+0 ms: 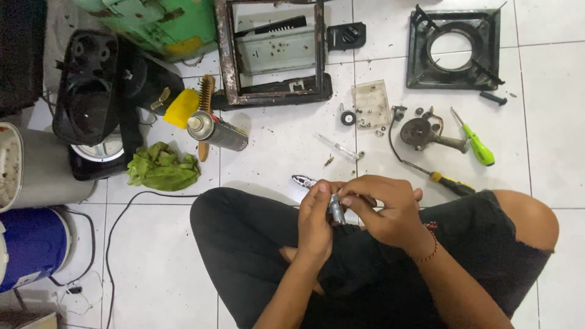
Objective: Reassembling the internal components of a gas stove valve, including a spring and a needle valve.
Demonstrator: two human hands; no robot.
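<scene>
Far left: blue container, grey pot, black appliance housing. Green rag on tiled floor, spray can beside wire brush. Rusty frame above. Centre, over lap – left hand fingers closed on small metal cylinder part; right hand fingers pinch same part from other side. Pliers just beside left hand. Right: burner valve, yellow-handled screwdriver, green screwdriver, black burner plate.

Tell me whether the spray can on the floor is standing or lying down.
Lying down: the spray can rests on its side on the tiles, nozzle end toward the yellow brush.
</scene>
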